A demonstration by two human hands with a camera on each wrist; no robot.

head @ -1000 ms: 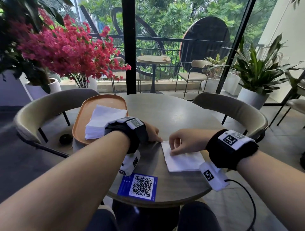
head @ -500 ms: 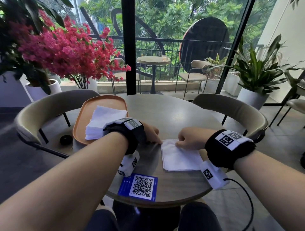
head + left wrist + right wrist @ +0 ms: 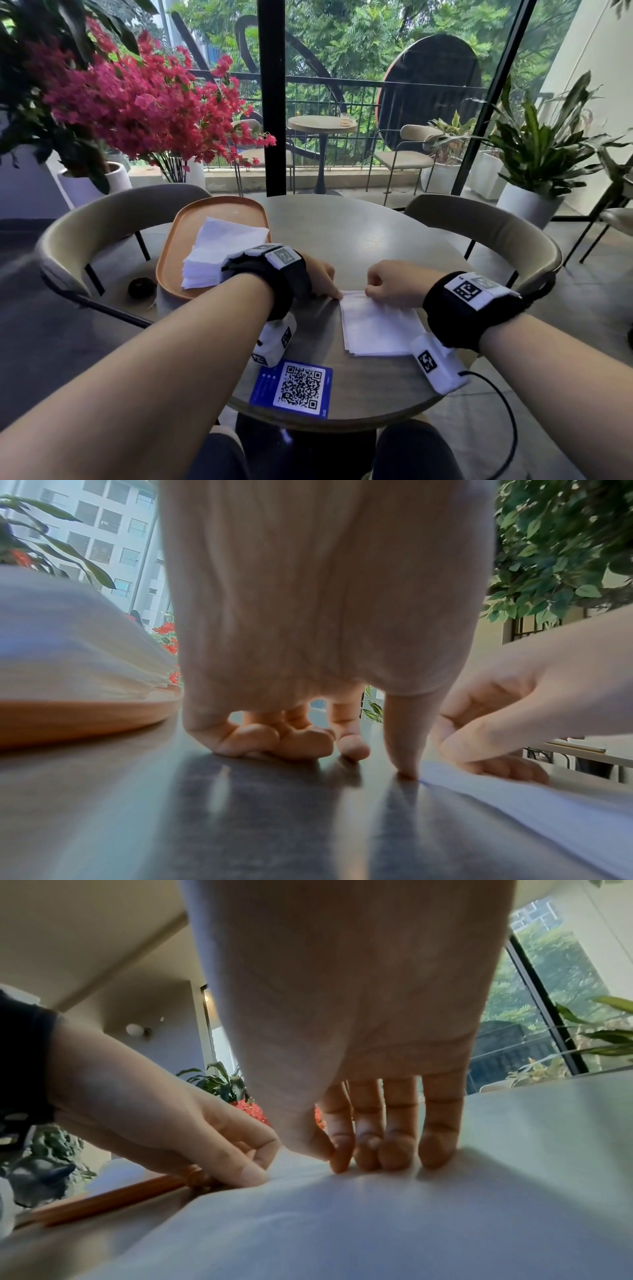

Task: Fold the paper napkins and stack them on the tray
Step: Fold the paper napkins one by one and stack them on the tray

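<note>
A white napkin pile lies on the round table in front of me. My right hand is at its far edge, where thumb and forefinger pinch the top napkin; the right hand has its other fingertips set on the paper. My left hand rests just left of the pile with fingers curled on the table. In the left wrist view, the left hand puts its thumb tip against the napkin corner. An orange tray at the left holds a folded stack.
A blue QR card lies near the table's front edge. Beige chairs stand around the far side of the table. A small black object sits low beside the tray. Pink flowers hang at the left.
My right hand has slid from the middle of the napkin to its far edge, and the paper now lies flatter. The left hand has hardly moved.
</note>
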